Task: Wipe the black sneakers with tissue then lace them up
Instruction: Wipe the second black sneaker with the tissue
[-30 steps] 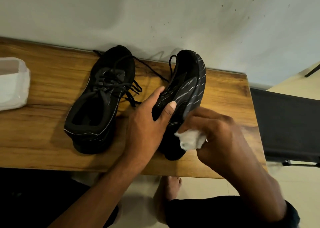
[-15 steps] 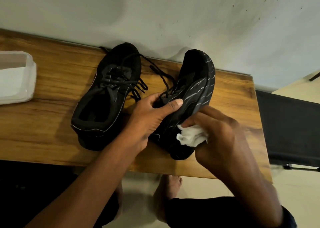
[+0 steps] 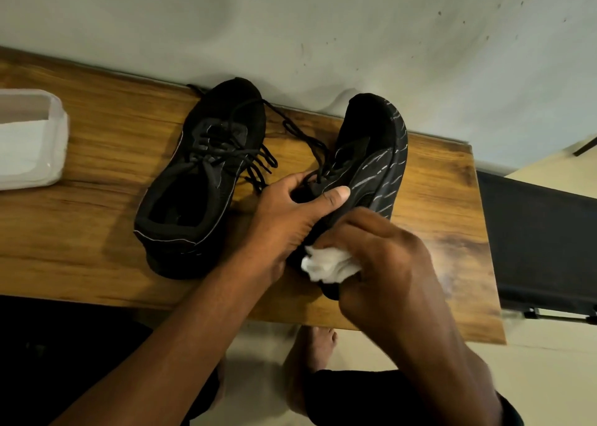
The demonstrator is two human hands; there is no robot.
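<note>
The black mesh sneaker with grey streaks along its side [image 3: 371, 160] was tipped onto its edge over the brown wooden bench [image 3: 97, 238], toe toward the pale wall [image 3: 290, 21] and streaked side turned up and to the right. Whether its heel rested on the bench I could not tell, since my hands covered it. My left hand [image 3: 287, 222] gripped the streaked sneaker at the collar, the thumb laid across the outer side and the other fingers [image 3: 300, 178] curled over the opening, beside the loose black laces [image 3: 307, 141]. My right hand [image 3: 387, 264] had its fingers closed round a crumpled white tissue [image 3: 326, 265] and pressed it against the heel end of that sneaker, near the front edge of the bench.

The plain black sneaker [image 3: 206, 180] sat flat on its sole just to the left, toe also toward the wall, its laces threaded but slack and untied. One lace trailed across the bench between the two shoes.

At the far left of the bench, well apart from the shoes, stood a translucent white plastic box [image 3: 48, 128] holding white sheets. To the right of the bench was a dark, flat-topped object [image 3: 542, 238], too blurred to name. Below the front edge my bare foot [image 3: 318, 345] stood on the pale floor [image 3: 549, 387].
</note>
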